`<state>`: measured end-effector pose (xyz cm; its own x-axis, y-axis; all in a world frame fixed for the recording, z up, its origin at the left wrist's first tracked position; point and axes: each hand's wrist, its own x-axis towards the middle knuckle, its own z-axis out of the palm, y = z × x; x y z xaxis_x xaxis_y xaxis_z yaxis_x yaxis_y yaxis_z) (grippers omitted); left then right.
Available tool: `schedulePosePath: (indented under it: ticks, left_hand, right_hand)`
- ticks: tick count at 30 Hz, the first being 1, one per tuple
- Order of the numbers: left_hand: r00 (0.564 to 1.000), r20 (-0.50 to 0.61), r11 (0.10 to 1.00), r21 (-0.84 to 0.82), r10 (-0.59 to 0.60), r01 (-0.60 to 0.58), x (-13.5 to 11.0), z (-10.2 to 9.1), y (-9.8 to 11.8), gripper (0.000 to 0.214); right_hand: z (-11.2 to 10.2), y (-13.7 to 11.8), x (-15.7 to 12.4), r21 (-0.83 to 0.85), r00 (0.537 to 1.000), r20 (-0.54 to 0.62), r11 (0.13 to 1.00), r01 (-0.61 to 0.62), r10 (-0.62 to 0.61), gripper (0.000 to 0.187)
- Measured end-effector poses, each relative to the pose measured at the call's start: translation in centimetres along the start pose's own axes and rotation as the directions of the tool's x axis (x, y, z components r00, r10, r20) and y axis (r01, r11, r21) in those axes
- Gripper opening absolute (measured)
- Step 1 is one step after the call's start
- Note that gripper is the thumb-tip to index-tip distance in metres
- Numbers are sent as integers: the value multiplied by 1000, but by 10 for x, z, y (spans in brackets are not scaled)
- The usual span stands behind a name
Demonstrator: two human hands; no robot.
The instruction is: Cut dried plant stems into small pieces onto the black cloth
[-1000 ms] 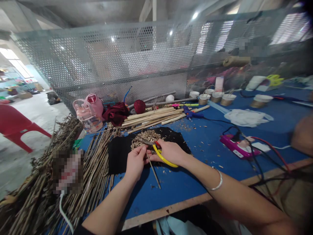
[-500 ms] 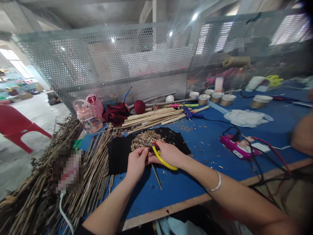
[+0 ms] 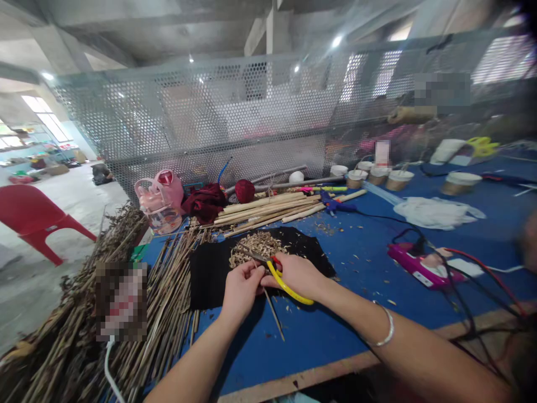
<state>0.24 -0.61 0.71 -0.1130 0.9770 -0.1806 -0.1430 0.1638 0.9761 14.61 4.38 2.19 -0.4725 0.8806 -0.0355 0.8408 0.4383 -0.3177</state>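
Note:
My left hand [image 3: 241, 291] is closed in a pinch on a thin dry stick [image 3: 274, 318] that slants down toward me over the blue table [image 3: 352, 268]. My right hand [image 3: 298, 274] grips yellow-handled scissors [image 3: 280, 276] whose blades point left at the stick's upper end. Both hands hover over a black cloth [image 3: 210, 270] that carries a small heap of cut stick pieces [image 3: 255, 246].
A big pile of dry sticks [image 3: 138, 313] lies at the left. Thicker pale rods [image 3: 268, 206], a pink bottle [image 3: 161, 196], dark red yarn [image 3: 244, 190], a blue glue gun [image 3: 335, 205], a pink power strip [image 3: 415, 267] with cables and a white cloth [image 3: 436, 211] lie around. Perforated metal screen behind.
The camera has tilted up slightly, so everything sits lower in view. Both hands stay together on the stick and scissors; more of the stick's lower end has been drawn up.

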Motion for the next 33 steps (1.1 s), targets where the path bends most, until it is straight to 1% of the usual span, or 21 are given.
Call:
schedulePosePath:
  ticks: [5, 9, 11, 13, 17, 22, 25, 30, 33]
  left_hand:
    - [1000, -3, 998, -62, -24, 24, 2, 0, -3, 38]
    - [997, -16, 985, -151, -81, 78, 3, 0, -3, 45]
    - [996, -19, 979, -186, -91, 85, 3, 0, -2, 47]
    - [997, -10, 977, -200, -76, 73, 3, 0, -1, 47]
    - [998, 12, 981, -186, -57, 58, 1, 1, 1, 44]
    - [999, 5, 990, -134, -40, 40, 0, 1, 3, 31]
    - [999, 8, 994, -101, -33, 33, 0, 1, 3, 31]
    - [999, 38, 997, -78, -28, 31, -1, 1, -1, 31]
    - [999, 39, 998, -66, -13, 15, -2, 1, -2, 30]
  right_hand:
    - [1, 5, 4, -16, 999, 12, 999, -32, 32, 62]
    - [0, 7, 7, -7, 997, 46, 998, -59, 60, 58]
    - [-2, 8, 8, -23, 997, 28, 997, -69, 69, 57]
    - [-3, 8, 8, -40, 998, -8, 997, -65, 65, 57]
    - [-2, 7, 7, -50, 999, -42, 998, -33, 30, 58]
    - [2, 6, 3, -44, 1000, -15, 999, 6, -7, 59]
    - [3, 6, 1, -20, 999, -24, 999, 31, -31, 60]
    - [3, 5, 0, 20, 992, -90, 996, 86, -84, 64]
    - [4, 3, 0, 23, 992, -101, 996, 84, -81, 63]
